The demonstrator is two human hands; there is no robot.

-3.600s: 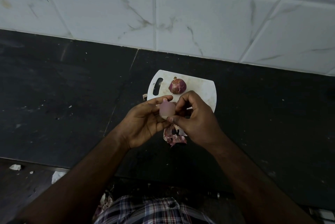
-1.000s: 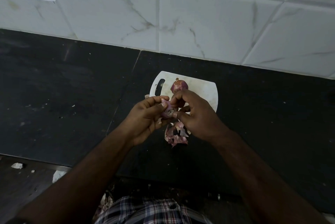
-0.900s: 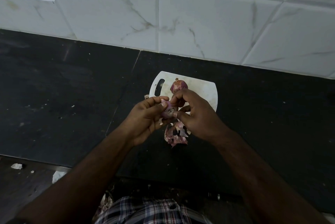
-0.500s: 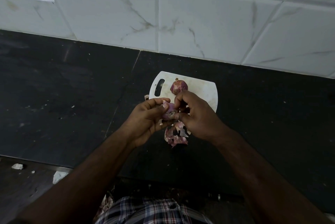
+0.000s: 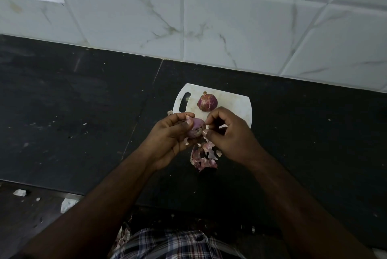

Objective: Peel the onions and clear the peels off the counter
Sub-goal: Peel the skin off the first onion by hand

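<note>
My left hand (image 5: 167, 139) holds a small pale purple onion (image 5: 196, 130) just above the black counter, fingers and thumb curled round it. My right hand (image 5: 232, 135) is close beside it on the right, fingertips pinching at the onion's skin. A second onion (image 5: 207, 102), still in its dark red skin, lies on the small white cutting board (image 5: 236, 103) behind my hands. A heap of pink and white peels (image 5: 204, 157) lies on the counter right under my hands.
The black stone counter (image 5: 73, 101) stretches left and right, backed by a white marble-tile wall (image 5: 230, 24). Its front edge runs near my body, with white scraps (image 5: 68, 204) on the floor at the lower left. A small peel scrap (image 5: 169, 112) lies by the board's handle end.
My hands have turned the onion a little and drawn slightly apart, so more of its pale surface shows. The board, the other onion and the peel heap stay where they were.
</note>
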